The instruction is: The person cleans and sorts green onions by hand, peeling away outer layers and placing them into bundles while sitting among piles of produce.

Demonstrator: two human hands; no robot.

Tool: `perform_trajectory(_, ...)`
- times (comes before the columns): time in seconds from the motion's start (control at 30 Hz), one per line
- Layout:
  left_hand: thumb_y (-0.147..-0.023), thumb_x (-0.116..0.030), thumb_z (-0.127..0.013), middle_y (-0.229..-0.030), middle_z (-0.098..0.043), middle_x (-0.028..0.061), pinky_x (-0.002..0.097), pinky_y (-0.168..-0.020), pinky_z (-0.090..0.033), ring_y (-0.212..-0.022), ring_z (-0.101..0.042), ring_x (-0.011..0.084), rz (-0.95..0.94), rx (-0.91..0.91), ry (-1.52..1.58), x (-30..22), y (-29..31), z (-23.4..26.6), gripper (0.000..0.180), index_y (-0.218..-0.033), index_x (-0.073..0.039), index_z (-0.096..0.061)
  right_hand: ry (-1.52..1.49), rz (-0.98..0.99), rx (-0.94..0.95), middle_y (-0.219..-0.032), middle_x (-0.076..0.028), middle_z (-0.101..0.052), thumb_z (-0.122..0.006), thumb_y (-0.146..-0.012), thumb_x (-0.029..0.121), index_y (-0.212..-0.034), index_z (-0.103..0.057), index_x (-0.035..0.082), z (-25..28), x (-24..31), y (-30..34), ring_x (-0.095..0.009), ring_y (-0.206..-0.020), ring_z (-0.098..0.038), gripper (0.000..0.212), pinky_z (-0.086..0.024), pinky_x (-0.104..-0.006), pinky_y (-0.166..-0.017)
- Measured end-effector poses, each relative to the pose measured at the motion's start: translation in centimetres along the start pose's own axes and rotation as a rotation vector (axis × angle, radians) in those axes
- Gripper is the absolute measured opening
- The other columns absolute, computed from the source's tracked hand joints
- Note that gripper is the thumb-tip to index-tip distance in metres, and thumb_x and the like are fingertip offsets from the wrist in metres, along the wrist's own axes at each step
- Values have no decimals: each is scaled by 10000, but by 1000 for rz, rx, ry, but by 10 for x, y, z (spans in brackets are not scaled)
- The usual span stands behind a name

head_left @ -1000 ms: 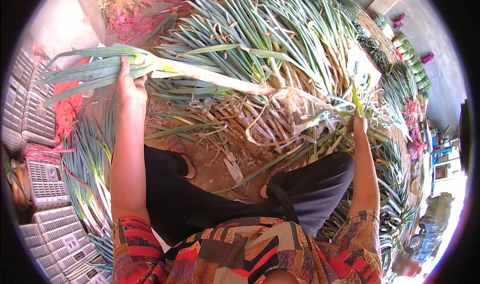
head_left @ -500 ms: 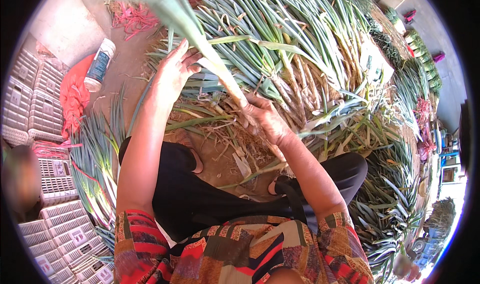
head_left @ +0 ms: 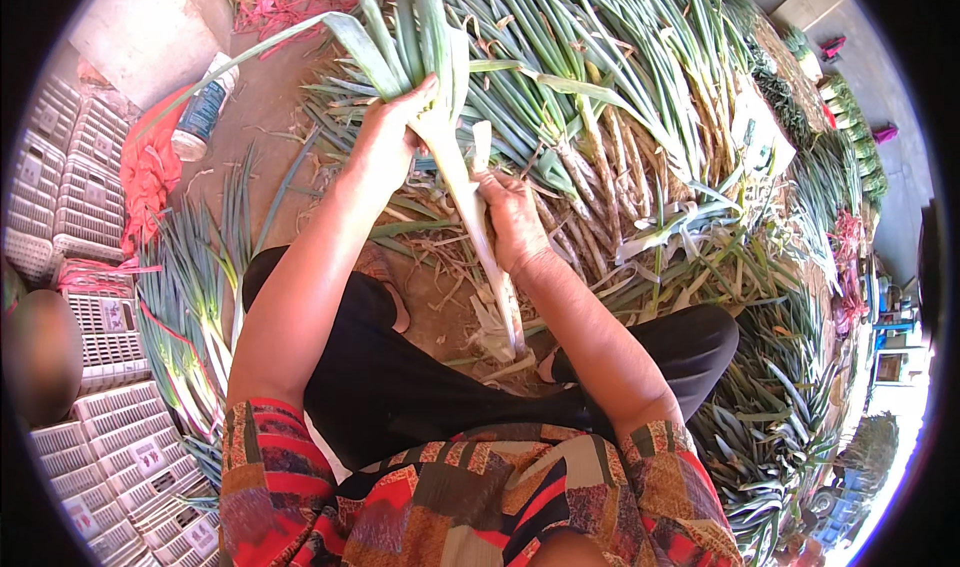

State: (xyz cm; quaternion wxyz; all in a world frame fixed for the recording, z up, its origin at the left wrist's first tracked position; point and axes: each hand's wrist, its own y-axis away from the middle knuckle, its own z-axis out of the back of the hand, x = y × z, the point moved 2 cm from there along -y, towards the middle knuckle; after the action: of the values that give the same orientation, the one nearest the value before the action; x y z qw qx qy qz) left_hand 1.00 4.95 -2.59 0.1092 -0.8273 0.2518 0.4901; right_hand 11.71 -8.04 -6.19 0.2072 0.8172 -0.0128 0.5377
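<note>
My left hand [head_left: 392,132] is wrapped round a large green onion [head_left: 462,182] where its pale shaft meets the green leaves. The onion stands tilted, leaves fanning toward the far side and root end down near the floor between my feet. My right hand [head_left: 512,217] is closed beside the middle of the shaft, pinching a pale strip of onion skin [head_left: 482,145] whose end sticks up above the fingers. Its fingertips are partly hidden. Beyond my hands lies a thick heap of green onions [head_left: 600,77], with soil-covered shafts pointing toward me.
Peeled leaves and scraps [head_left: 690,257] litter the floor ahead and right; a dark green leaf pile [head_left: 780,397] lies to my right. On the left are a few onions [head_left: 195,317], white plastic crates [head_left: 95,197], a red cloth bag [head_left: 152,172] and a white-and-blue tub [head_left: 203,117]. Pink ties [head_left: 275,12] lie farther off.
My left hand, open beside the onion before, has closed round its neck. My right hand has moved slightly left and now grips a pale strip. The onion stands more steeply, its root end lower.
</note>
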Motion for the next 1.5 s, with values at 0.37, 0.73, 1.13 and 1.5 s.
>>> perform_trajectory(0.37,-906,-348,-464,-854,-624,67,210,-456,-325,-752,-623,139,-126,-64,-88,-28,3,3,372,-1084,-28,-531,1530,41,-186,-733,-130,-627,-534,-834,389,-913,-640,37,165,-9,8,-241,-654,-592,376,-462,-348,-605)
perform_trajectory(0.73,-871,-258,-555,-995,-601,26,271,-812,-416,-904,-555,104,-93,-122,-25,3,5,-37,291,-1073,-50,-572,-272,162,-85,-731,-1,-592,-618,-809,212,-851,-624,51,-17,42,-36,-83,-623,-489,166,-377,-229,-585)
perform_trajectory(1.13,-882,-343,-516,-961,-550,21,377,-732,-473,-868,-527,157,-210,63,300,-39,2,-8,311,-1090,-111,-519,-175,-23,-531,-680,-57,-543,-482,-891,140,-872,-518,29,118,30,-11,-123,-502,-490,119,-424,-217,-427)
perform_trajectory(1.5,-893,-424,-451,-973,-567,64,331,-787,-462,-894,-566,193,-83,115,151,-19,-3,-24,448,-1156,-63,-486,544,74,-283,-752,-78,-641,-618,-791,356,-955,-624,29,42,77,34,-150,-638,-581,365,-472,-296,-693)
